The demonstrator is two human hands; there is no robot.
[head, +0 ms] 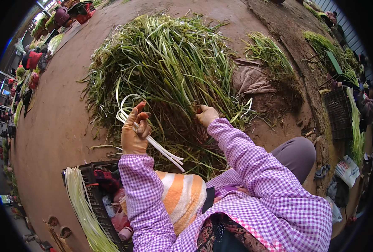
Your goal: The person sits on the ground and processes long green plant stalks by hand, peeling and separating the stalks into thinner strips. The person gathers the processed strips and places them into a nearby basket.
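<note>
My left hand (135,130), in a tan glove with stained fingertips, is closed around several pale, peeled stalks (163,148); their cut-looking ends point down to the right and their tops curl above the fingers. My right hand (207,115), also gloved, reaches into the near side of a large heap of long green leafy stalks (174,60), its fingers at the brownish root ends. Whether it grips any stalks is hard to tell. Below the hands, an orange-and-white striped towel (185,195) lies across my lap.
A black plastic crate (93,195) at lower left holds bags, with a bundle of pale stalks (85,214) along its edge. A smaller green heap (270,53) and a brown cloth sack (252,77) lie at upper right. Farther right are another black crate (337,113) and people.
</note>
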